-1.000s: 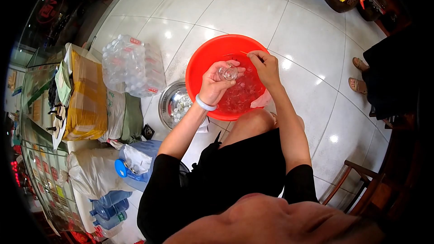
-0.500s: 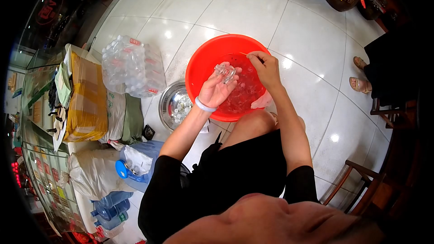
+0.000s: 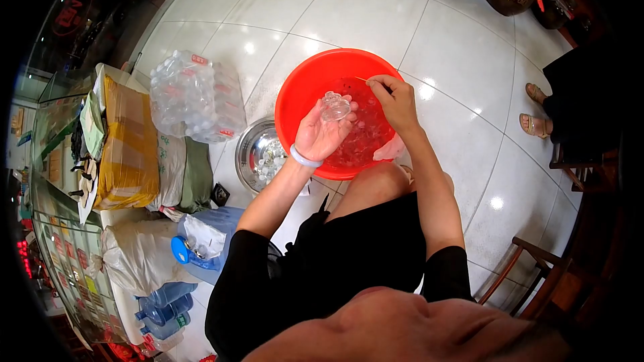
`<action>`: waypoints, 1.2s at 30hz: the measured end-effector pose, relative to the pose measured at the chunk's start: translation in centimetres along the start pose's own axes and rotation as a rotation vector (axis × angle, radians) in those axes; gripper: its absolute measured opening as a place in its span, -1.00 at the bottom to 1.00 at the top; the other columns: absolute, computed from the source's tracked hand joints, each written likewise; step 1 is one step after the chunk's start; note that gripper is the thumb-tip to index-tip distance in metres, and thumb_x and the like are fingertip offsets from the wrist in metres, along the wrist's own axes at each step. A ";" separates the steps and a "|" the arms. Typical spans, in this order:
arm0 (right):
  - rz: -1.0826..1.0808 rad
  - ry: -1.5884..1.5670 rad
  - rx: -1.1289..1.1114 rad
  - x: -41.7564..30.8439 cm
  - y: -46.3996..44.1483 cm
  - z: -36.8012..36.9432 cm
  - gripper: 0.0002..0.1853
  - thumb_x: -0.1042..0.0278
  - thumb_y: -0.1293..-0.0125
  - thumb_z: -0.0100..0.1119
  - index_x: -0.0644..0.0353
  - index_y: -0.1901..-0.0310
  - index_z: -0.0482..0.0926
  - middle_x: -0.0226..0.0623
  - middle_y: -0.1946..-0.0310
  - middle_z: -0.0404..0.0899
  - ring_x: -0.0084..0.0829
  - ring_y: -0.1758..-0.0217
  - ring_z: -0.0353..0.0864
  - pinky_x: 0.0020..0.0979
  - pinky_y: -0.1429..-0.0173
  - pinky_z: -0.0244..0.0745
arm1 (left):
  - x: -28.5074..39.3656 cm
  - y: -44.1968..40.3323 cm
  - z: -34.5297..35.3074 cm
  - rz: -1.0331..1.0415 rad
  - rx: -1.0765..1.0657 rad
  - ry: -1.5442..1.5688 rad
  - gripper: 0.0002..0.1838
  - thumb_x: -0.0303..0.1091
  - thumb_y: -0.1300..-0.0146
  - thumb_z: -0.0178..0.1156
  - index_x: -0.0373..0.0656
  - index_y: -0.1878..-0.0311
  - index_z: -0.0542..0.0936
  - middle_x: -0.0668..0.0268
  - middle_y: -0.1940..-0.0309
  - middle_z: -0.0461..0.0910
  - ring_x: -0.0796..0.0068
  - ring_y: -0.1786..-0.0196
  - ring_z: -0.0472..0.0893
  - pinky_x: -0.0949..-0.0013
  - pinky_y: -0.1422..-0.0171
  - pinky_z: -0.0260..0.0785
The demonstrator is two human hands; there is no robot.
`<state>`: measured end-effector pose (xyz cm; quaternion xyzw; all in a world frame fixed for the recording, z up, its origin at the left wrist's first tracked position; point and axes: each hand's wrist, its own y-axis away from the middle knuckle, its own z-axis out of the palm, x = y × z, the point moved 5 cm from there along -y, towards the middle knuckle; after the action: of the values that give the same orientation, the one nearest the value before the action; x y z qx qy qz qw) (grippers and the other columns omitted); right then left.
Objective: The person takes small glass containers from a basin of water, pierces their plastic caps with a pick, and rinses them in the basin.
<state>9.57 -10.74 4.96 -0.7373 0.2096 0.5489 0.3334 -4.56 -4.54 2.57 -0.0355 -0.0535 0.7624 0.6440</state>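
Over the red basin (image 3: 298, 77), my left hand (image 3: 316, 137) is closed around a small clear glass-like piece with a rounded shape (image 3: 335, 106); its exact kind is hard to make out. My right hand (image 3: 398, 107) pinches a thin pale stick (image 3: 361, 79), its tip pointing left over the basin, apart from the clear piece. Inside the basin, water covers many small clear pieces (image 3: 352, 151). To its left a steel bowl (image 3: 245, 164) holds more small clear and whitish pieces. A pinkish cloth or bag (image 3: 389, 149) hangs at the basin's right rim.
A pack of plastic bottles (image 3: 198, 97) stands left of the basin, beside a taped carton (image 3: 127, 144). Nearer are a large blue water bottle (image 3: 225, 228) and a white sack (image 3: 144, 255). Another person's feet (image 3: 534, 124) and a wooden stool (image 3: 537, 255) are at right.
The clear piece in my left hand has turned, showing a rounder, flatter side upward. My right hand and the stick have hardly moved.
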 end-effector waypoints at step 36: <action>0.050 0.024 -0.070 0.5 0.1 0.8 -0.82 0.40 -0.16 0.06 0.33 0.32 0.57 -0.29 0.57 0.54 -0.60 0.51 0.45 -0.58 0.39 0.33 | 2.9 3.4 1.0 0.590 0.347 -1.167 -0.57 -0.75 -0.01 0.08 -0.26 -0.01 0.40 0.16 0.07 0.46 0.16 0.00 0.50 0.15 0.03 0.47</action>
<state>9.13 -10.22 4.29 -0.7496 0.2127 0.5552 0.2908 -8.47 -2.26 3.15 0.4727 -0.2574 0.7981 0.2709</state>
